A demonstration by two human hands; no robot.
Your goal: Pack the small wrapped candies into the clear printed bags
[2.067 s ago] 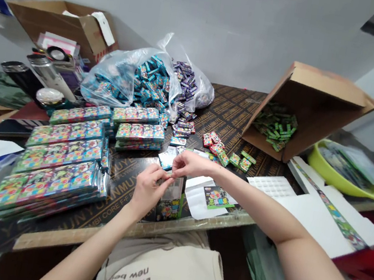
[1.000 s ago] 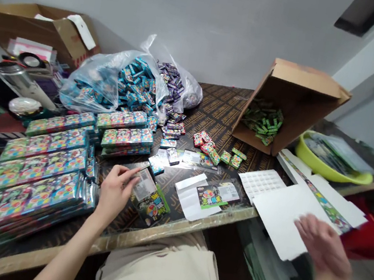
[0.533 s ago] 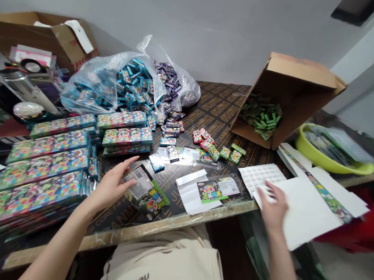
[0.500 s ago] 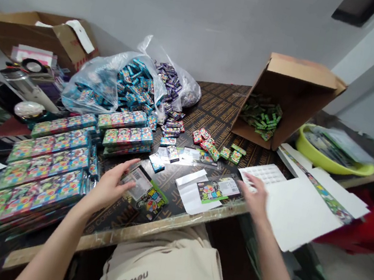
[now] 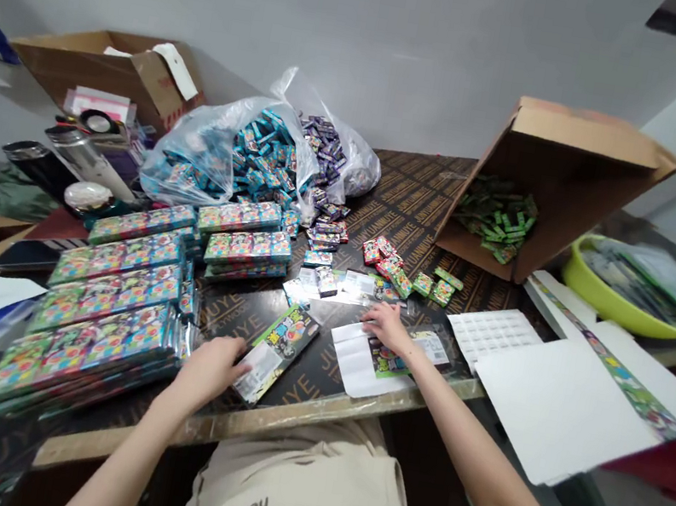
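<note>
My left hand (image 5: 216, 366) pinches the lower left edge of a flat printed packet (image 5: 279, 351) with a green and black cartoon design and a white label panel. The packet lies at a slant near the table's front edge. My right hand (image 5: 389, 327) reaches over a second printed packet (image 5: 390, 364), its fingers stretched out and touching down beside a white paper sheet (image 5: 352, 361). The second packet is partly hidden under my wrist. Just beyond my fingers lie a clear-wrapped strip (image 5: 359, 284) and a small loose box (image 5: 326, 281).
Stacks of wrapped colourful packs (image 5: 111, 293) stand at left. Behind them are clear bags of blue boxes (image 5: 264, 150) and purple boxes (image 5: 323, 147). A tipped carton (image 5: 585, 169) holds green boxes. White sheets (image 5: 565, 403), a sticker sheet (image 5: 493, 331) and a yellow basin (image 5: 627, 310) sit right.
My right hand has moved left from the sticker sheet to the white paper. The packet at my left hand has turned, its label end now toward me. The view has shifted slightly left.
</note>
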